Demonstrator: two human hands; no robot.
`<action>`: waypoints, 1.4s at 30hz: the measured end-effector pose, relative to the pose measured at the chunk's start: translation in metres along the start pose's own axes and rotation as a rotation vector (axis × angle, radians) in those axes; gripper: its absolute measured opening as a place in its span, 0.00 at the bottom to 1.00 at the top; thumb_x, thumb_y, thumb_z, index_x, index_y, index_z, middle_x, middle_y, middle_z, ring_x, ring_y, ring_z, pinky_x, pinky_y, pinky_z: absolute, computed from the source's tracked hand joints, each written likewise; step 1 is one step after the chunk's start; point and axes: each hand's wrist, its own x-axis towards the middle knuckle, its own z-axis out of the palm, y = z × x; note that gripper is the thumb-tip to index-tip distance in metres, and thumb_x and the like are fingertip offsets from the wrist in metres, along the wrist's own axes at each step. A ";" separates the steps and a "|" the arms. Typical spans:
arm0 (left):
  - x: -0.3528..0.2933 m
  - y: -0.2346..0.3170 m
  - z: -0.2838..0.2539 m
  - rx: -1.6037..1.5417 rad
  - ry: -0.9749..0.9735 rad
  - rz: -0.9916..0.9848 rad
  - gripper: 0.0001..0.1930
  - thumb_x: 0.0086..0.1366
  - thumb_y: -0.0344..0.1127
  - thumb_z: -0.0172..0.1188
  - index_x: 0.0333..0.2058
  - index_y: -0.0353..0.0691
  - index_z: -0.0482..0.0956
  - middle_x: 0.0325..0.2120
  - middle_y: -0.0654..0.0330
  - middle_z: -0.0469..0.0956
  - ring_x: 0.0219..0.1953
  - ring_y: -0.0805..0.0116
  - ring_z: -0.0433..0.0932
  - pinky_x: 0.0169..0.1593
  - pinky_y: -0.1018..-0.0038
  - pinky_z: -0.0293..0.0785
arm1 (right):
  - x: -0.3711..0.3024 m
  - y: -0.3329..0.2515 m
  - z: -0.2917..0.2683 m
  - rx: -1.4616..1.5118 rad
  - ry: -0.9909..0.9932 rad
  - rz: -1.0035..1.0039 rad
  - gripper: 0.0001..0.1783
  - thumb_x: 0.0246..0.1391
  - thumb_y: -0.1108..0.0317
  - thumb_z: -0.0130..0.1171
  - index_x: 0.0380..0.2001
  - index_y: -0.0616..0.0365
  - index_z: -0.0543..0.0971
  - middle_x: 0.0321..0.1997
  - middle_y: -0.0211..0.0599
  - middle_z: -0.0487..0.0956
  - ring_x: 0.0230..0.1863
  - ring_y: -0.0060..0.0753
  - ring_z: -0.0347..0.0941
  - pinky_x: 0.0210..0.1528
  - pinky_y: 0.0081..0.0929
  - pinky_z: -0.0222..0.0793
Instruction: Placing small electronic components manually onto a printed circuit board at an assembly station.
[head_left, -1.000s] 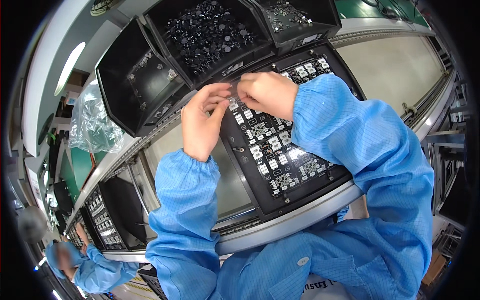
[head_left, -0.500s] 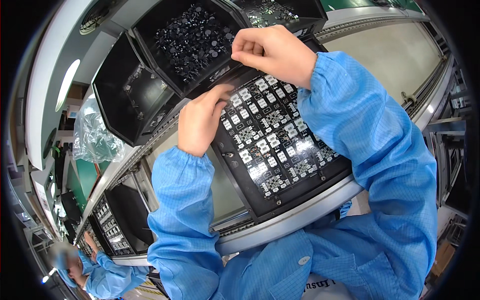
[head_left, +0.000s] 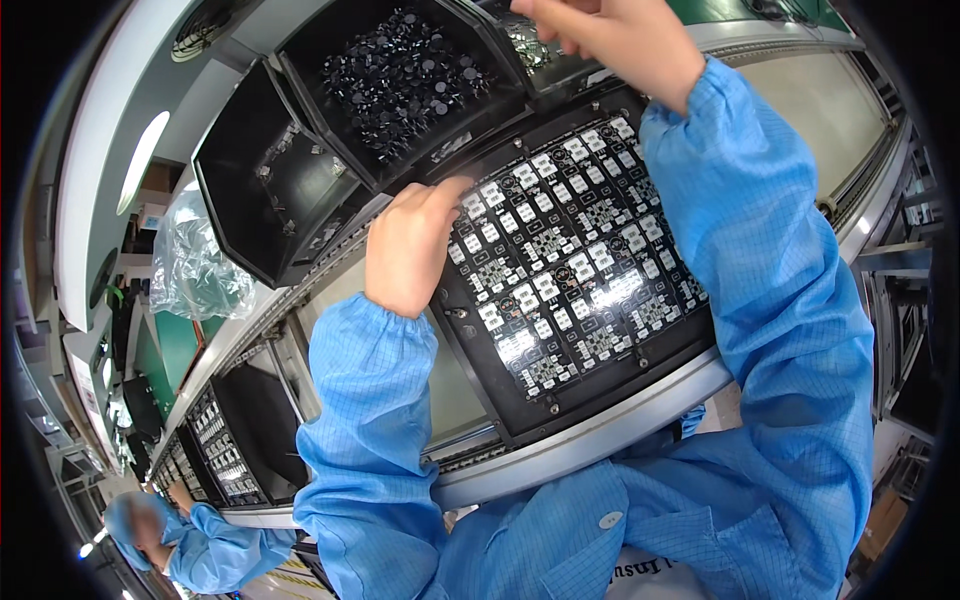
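Circuit-board panel [head_left: 575, 268], black, rectangular and white-dotted, lies just right of my left grip [head_left: 410, 248] and nearer than my right grip [head_left: 622, 38]; I cannot tell whether either is apart or pinched together.

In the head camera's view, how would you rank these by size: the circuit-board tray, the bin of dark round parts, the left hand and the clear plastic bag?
1. Circuit-board tray
2. Bin of dark round parts
3. Left hand and clear plastic bag: too alike to rank.
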 end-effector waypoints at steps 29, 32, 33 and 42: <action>0.079 -0.006 -0.024 0.071 0.132 0.068 0.06 0.56 0.29 0.56 0.30 0.40 0.82 0.31 0.52 0.81 0.35 0.52 0.80 0.39 0.61 0.77 | 0.033 0.068 0.006 -0.480 -0.196 0.017 0.09 0.42 0.69 0.62 0.28 0.63 0.83 0.26 0.48 0.81 0.28 0.39 0.80 0.35 0.27 0.75; 0.100 -0.043 -0.008 0.199 -0.048 -0.030 0.07 0.54 0.28 0.61 0.33 0.37 0.82 0.29 0.51 0.81 0.35 0.54 0.80 0.42 0.66 0.76 | 0.037 0.084 0.008 -0.294 -0.186 0.064 0.08 0.40 0.72 0.64 0.27 0.65 0.83 0.25 0.42 0.82 0.27 0.28 0.80 0.34 0.22 0.74; 0.105 -0.046 -0.001 0.192 -0.078 -0.059 0.07 0.53 0.27 0.61 0.33 0.37 0.83 0.29 0.52 0.81 0.36 0.55 0.80 0.43 0.66 0.76 | 0.036 0.083 0.005 -0.297 -0.195 0.087 0.08 0.40 0.72 0.64 0.27 0.65 0.83 0.24 0.41 0.82 0.27 0.27 0.80 0.33 0.22 0.74; 0.116 -0.044 0.022 0.349 0.016 -0.154 0.03 0.49 0.26 0.60 0.24 0.33 0.79 0.26 0.43 0.78 0.34 0.45 0.79 0.40 0.58 0.76 | 0.029 0.095 0.008 -0.271 -0.179 0.211 0.10 0.45 0.67 0.62 0.28 0.63 0.83 0.24 0.39 0.82 0.27 0.26 0.78 0.33 0.23 0.74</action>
